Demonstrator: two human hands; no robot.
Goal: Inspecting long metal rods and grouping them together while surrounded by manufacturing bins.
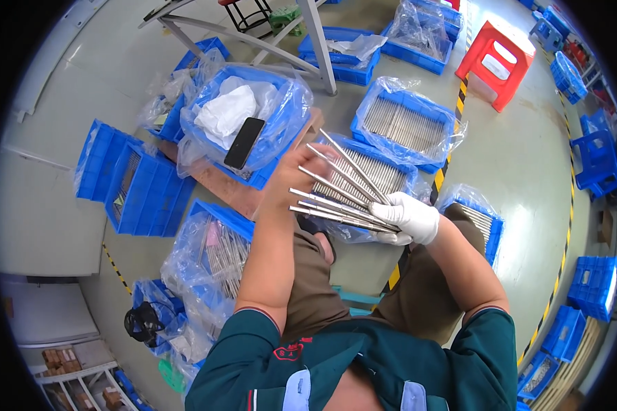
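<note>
While somebody in a dark green shirt (240, 363) sat knees apart, a bunch of blue bins lined with clear plastic surrounded them: a near bin (410, 179) and a far bin (358, 126) ahead, plus a left bin (259, 181). A red stool (495, 83) stood off to the right, and a white cloth (226, 113) sat in the left bin. A handful of silvery rods (334, 187) fanned out over the lap, with rows of similar ones in the two bins ahead. The right hand (413, 216), in a white glove, was wrapped around one end of them. The bare left hand (296, 166) was blurry behind the other ends, so I couldn't tell if it was pinching any. A black phone (245, 144) lay by the left bin's near edge.
</note>
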